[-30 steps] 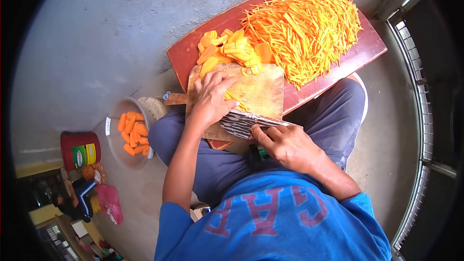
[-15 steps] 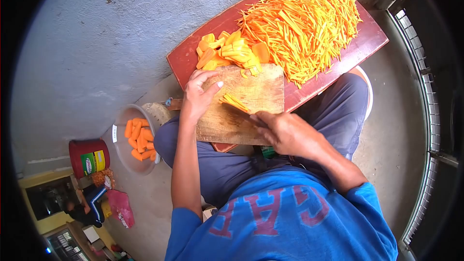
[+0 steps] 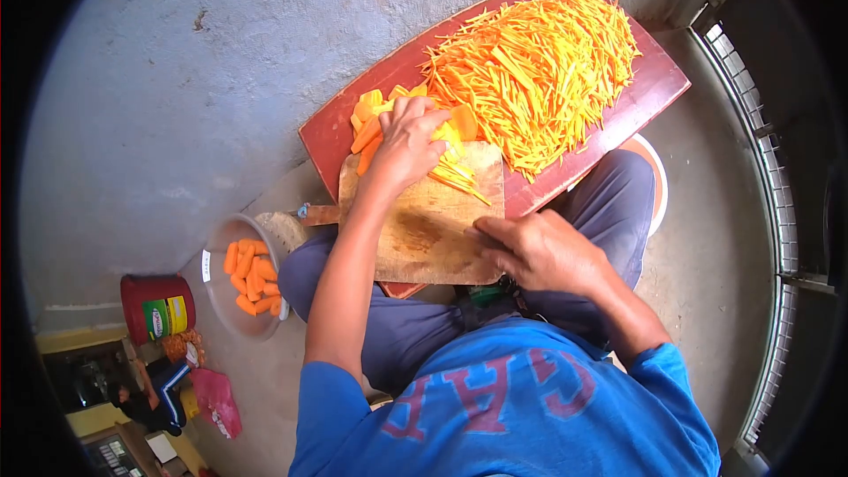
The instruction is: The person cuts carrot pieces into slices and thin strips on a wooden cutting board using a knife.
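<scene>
Orange carrot slices (image 3: 367, 134) — under the left hand (image 3: 410, 143).

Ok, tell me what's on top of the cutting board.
Carrot strips lie across the upper part of the cutting board. The left hand hides whatever is beneath it near the top edge; the right hand covers part of the right edge.

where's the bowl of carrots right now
In the head view, the bowl is on the floor at the person's left, between their left knee and the red bucket.
</scene>
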A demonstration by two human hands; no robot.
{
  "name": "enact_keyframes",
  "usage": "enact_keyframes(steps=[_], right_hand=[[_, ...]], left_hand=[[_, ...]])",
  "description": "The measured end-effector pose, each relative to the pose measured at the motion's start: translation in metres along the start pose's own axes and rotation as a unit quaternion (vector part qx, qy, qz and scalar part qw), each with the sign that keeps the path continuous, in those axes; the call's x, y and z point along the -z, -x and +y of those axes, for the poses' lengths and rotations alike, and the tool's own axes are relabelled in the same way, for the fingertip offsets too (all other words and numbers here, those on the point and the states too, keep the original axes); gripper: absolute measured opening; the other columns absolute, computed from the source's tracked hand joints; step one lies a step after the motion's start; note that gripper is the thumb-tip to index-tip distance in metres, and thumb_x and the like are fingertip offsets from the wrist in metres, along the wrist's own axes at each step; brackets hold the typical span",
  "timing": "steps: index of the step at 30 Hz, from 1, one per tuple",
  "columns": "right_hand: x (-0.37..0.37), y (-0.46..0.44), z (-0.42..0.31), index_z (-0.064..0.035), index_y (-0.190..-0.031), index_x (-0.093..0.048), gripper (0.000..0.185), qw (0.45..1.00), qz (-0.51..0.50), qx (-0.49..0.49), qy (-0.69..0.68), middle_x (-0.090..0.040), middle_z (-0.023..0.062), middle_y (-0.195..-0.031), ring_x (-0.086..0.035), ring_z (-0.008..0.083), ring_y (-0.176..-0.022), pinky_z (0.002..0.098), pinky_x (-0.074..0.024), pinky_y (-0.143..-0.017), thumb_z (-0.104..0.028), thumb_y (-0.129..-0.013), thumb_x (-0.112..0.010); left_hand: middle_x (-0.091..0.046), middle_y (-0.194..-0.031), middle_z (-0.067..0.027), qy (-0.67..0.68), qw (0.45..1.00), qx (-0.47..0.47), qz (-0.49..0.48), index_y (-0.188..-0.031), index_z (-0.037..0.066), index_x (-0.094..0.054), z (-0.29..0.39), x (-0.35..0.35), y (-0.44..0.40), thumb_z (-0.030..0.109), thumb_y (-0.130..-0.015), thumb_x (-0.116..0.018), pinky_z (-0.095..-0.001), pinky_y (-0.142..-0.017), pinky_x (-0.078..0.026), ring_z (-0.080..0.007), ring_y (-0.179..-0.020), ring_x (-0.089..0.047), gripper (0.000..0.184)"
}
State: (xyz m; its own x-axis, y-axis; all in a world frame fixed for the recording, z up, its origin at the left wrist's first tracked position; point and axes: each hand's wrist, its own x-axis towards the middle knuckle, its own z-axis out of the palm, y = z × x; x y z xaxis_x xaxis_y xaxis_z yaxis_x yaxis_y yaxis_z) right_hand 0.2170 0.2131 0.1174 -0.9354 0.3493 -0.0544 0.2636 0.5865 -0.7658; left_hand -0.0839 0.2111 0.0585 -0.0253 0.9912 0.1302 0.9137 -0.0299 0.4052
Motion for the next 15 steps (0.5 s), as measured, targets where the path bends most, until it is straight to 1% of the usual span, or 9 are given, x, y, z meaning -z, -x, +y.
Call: enact_keyframes(steps=[1, 4, 6, 7, 10, 13, 15], right_hand=[[-0.002, 0.003, -0.005, -0.0011, -0.137, -0.071, 0.042, 1.000, -0.001, 0.002, -0.014, -0.078, 0.0286, -0.104, -0.078, 0.0501, -0.098, 0.0574, -0.0623, -0.085, -0.017, -0.100, -0.079], [-0.013, 0.008, -0.008, -0.0002, -0.142, -0.067, 0.047, 0.999, -0.006, -0.004, -0.035, -0.079, 0.0288, -0.107, -0.077, 0.0510, -0.100, 0.0581, -0.0624, -0.086, -0.020, -0.101, -0.079], [-0.021, 0.010, -0.005, 0.0001, -0.143, -0.066, 0.048, 0.999, 0.005, 0.003, -0.039, -0.079, 0.0290, -0.107, -0.077, 0.0512, -0.100, 0.0581, -0.0624, -0.086, -0.020, -0.101, -0.079], [-0.024, 0.010, -0.004, -0.0015, -0.123, -0.065, 0.030, 0.996, 0.060, 0.043, -0.045, -0.075, 0.0269, -0.087, -0.077, 0.0512, -0.086, 0.0606, -0.0613, -0.076, -0.022, -0.104, -0.077], [-0.021, 0.013, -0.001, -0.0004, -0.124, -0.065, 0.031, 0.999, 0.038, 0.010, -0.019, -0.075, 0.0279, -0.089, -0.076, 0.0517, -0.085, 0.0608, -0.0603, -0.074, -0.021, -0.104, -0.077], [-0.017, 0.017, 0.001, 0.0004, -0.126, -0.065, 0.033, 0.999, 0.044, -0.001, -0.024, -0.075, 0.0287, -0.090, -0.076, 0.0519, -0.086, 0.0611, -0.0594, -0.075, -0.021, -0.104, -0.077], [-0.018, 0.020, 0.005, 0.0003, -0.127, -0.066, 0.034, 0.998, 0.060, 0.003, -0.033, -0.075, 0.0287, -0.091, -0.076, 0.0519, -0.087, 0.0614, -0.0592, -0.076, -0.021, -0.103, -0.077]], left_hand=[[-0.065, -0.147, -0.0158, -0.002, 1.000, -0.017, -0.021, -0.141, 0.009, -0.078, -0.001, -0.001, -0.006, 0.018, -0.090, -0.087, -0.0526, -0.123, -0.035, -0.0350, -0.147, -0.050, 0.053], [-0.065, -0.144, -0.0174, -0.023, 0.998, -0.052, -0.014, -0.138, 0.007, -0.077, 0.001, -0.003, -0.017, 0.018, -0.089, -0.088, -0.0536, -0.117, -0.037, -0.0364, -0.141, -0.052, 0.052], [-0.066, -0.141, -0.0162, -0.050, 0.998, -0.028, -0.013, -0.136, 0.005, -0.075, 0.004, -0.006, -0.025, 0.020, -0.088, -0.089, -0.0522, -0.118, -0.037, -0.0359, -0.139, -0.054, 0.052], [-0.067, -0.140, -0.0156, -0.063, 0.998, -0.014, -0.013, -0.136, 0.005, -0.075, 0.006, -0.008, -0.028, 0.021, -0.088, -0.090, -0.0515, -0.118, -0.036, -0.0356, -0.138, -0.054, 0.052], [-0.070, -0.131, -0.0137, -0.065, 0.998, -0.011, 0.016, -0.129, 0.003, -0.074, 0.008, -0.019, -0.033, 0.022, -0.087, -0.091, -0.0514, -0.115, -0.037, -0.0348, -0.132, -0.058, 0.049], [-0.073, -0.124, -0.0112, -0.064, 0.997, -0.028, 0.027, -0.127, 0.005, -0.075, 0.008, -0.026, -0.035, 0.021, -0.086, -0.093, -0.0512, -0.113, -0.038, -0.0338, -0.127, -0.060, 0.048], [-0.073, -0.123, -0.0108, -0.040, 0.999, -0.003, 0.021, -0.123, 0.005, -0.077, 0.008, -0.028, -0.036, 0.020, -0.085, -0.093, -0.0516, -0.115, -0.036, -0.0335, -0.130, -0.059, 0.044]])
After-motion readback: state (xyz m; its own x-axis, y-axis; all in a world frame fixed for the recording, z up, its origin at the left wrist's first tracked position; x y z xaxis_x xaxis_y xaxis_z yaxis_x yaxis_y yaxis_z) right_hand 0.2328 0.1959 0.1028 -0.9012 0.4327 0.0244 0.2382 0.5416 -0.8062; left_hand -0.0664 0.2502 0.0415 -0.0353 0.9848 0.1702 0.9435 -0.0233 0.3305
